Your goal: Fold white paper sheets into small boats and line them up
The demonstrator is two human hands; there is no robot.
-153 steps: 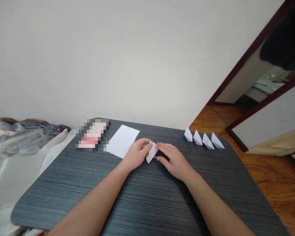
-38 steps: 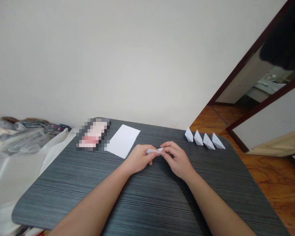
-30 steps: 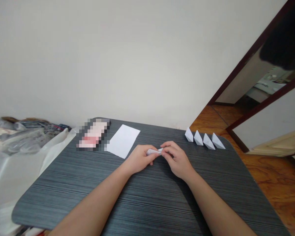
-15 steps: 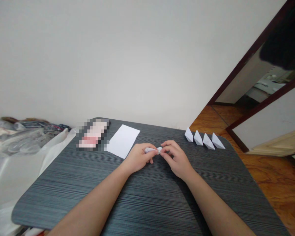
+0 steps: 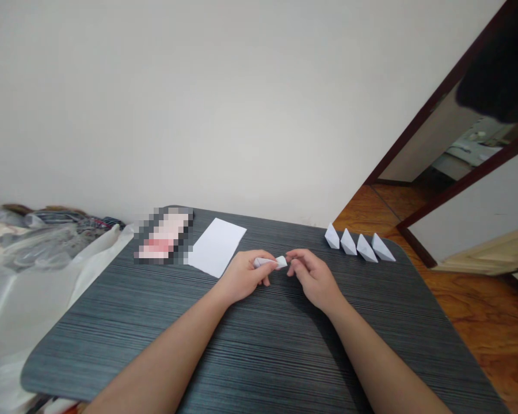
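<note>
A small piece of folded white paper [image 5: 281, 263] is pinched between the thumb and fingers of my left hand [image 5: 245, 276], just above the table. Part of it is hidden by those fingers. My right hand [image 5: 313, 276] is just to the right of the paper, with a small gap between them. Its fingers are bent, thumb and forefinger a little apart, and nothing shows in them. Left of my left hand lies a flat sheet of white paper [image 5: 218, 247].
Several folded white paper shapes [image 5: 348, 242] stand in a row at the table's back right. A blurred-out flat object [image 5: 164, 236] lies at the back left of the dark table [image 5: 250, 356]. Beside the table are plastic-wrapped items [image 5: 38, 259]; a wall [image 5: 224, 103] rises behind.
My right hand has let go of the folded paper and moved slightly right, uncovering its right end. My left hand has stayed in place, holding the paper.
</note>
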